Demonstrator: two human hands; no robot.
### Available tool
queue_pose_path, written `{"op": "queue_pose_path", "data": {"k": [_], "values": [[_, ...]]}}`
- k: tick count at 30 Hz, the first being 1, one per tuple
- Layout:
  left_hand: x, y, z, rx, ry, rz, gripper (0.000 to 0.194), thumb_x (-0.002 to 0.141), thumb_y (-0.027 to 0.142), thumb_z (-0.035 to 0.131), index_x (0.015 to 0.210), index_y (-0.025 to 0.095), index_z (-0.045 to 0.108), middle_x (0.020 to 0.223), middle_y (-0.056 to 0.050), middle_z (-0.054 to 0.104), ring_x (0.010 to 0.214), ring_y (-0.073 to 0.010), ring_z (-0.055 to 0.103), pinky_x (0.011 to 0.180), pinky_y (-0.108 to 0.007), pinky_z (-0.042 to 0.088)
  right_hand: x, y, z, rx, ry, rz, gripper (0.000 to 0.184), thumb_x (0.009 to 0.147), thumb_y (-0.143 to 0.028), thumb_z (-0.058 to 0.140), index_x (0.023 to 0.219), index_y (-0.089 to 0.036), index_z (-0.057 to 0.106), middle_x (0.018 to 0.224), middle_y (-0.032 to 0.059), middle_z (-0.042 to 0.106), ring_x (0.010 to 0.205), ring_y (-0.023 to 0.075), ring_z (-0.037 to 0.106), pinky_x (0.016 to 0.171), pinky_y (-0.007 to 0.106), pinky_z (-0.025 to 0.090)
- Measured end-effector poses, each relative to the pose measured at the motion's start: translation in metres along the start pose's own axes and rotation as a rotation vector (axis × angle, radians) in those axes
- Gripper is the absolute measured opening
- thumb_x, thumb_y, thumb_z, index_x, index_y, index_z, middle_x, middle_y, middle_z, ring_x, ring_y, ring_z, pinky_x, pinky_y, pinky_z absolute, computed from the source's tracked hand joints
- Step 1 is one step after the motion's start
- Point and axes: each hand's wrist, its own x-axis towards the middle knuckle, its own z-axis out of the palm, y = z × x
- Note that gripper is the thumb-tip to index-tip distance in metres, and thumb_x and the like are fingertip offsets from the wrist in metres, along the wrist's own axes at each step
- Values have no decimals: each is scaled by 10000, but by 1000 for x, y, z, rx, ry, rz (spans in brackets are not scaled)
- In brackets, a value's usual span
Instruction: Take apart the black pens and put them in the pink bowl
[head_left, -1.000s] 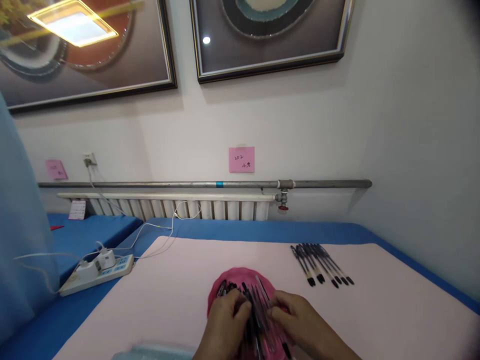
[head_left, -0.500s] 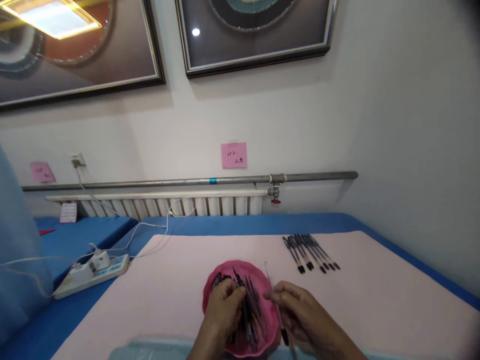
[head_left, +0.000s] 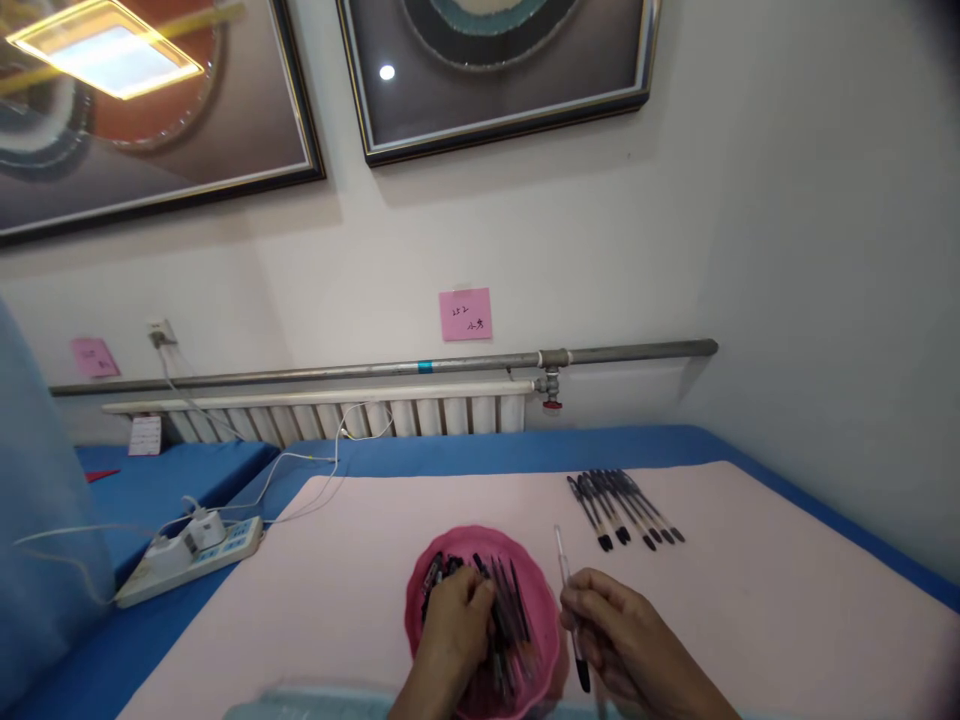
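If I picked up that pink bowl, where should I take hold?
Probably by the far right rim of the pink bowl, from above: thumb inside, fingers outside. The wavy edge is exposed there with bare wall inside, whereas the left hand and its wrist cover the near left.

R hand [head_left: 619,635] is swinging out to the R w/ a clear pen [head_left: 579,657], now holding it just past the pink bowl [head_left: 541,600] instead of hanging over it like a sec ago. Pen's leaning less, n the bowl's R side is showing more rn.
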Motion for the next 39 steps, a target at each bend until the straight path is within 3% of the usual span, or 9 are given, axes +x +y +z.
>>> {"op": "queue_pose_path", "data": {"k": [5,8,16,23,26,30,33,37,39], "values": [[-28,19,-1,-27,-178,17,241,733,382,506,574,204,475,480,41,463,446,-102,393,450,-217,283,-3,1,8,121,25,-10,226,677,-381,558,607,-200,444,369,-87,432,284,12,204,324,163,89],[-43,34,4,174,-256,82,155,661,316,587,632,174,532,554,31,520,526,-104,434,495,-212,297,-8,0,14,216,87,-25,236,685,-367,597,626,-196,445,427,-75,483,311,17,296,337,145,170],[-49,39,12,617,-215,201,221,718,240,489,864,147,627,778,-68,675,679,-174,551,588,-254,324,-6,7,18,185,22,-80,302,683,-450,619,630,-196,467,463,-63,519,308,30,329,317,162,181],[-47,38,10,210,-384,95,300,790,358,418,700,136,598,586,-25,578,519,-118,472,498,-222,315,-12,1,18,308,-4,-71,275,664,-418,666,672,-196,504,480,-67,496,400,64,427,383,165,289],[-44,32,12,127,-312,98,425,836,464,306,683,153,552,590,-34,557,525,-123,468,511,-236,326,-12,0,18,366,29,-100,265,641,-395,698,720,-182,561,550,-31,562,485,82,489,414,160,325],[-44,27,16,228,-176,194,268,762,433,488,699,174,513,599,-1,534,551,-116,448,534,-231,312,-9,4,17,373,39,-121,256,648,-382,706,728,-167,592,568,-20,576,487,76,492,426,159,341],[-45,28,17,188,-209,195,244,728,410,534,663,176,501,565,20,485,536,-109,418,517,-225,290,-8,5,17,395,3,-114,249,660,-379,702,716,-163,591,520,-29,555,449,65,465,408,154,325],[-43,27,15,-72,-338,54,427,755,561,425,667,157,531,565,8,480,514,-103,408,510,-230,307,-9,4,17,469,-2,-85,235,650,-345,720,749,-173,593,538,-33,558,489,75,497,447,161,370],[-42,26,15,-114,-325,20,473,770,591,375,696,151,533,560,4,488,501,-103,415,507,-235,316,-9,3,17,464,29,-75,244,634,-341,734,742,-174,592,542,-32,564,501,76,507,442,152,364]]}}
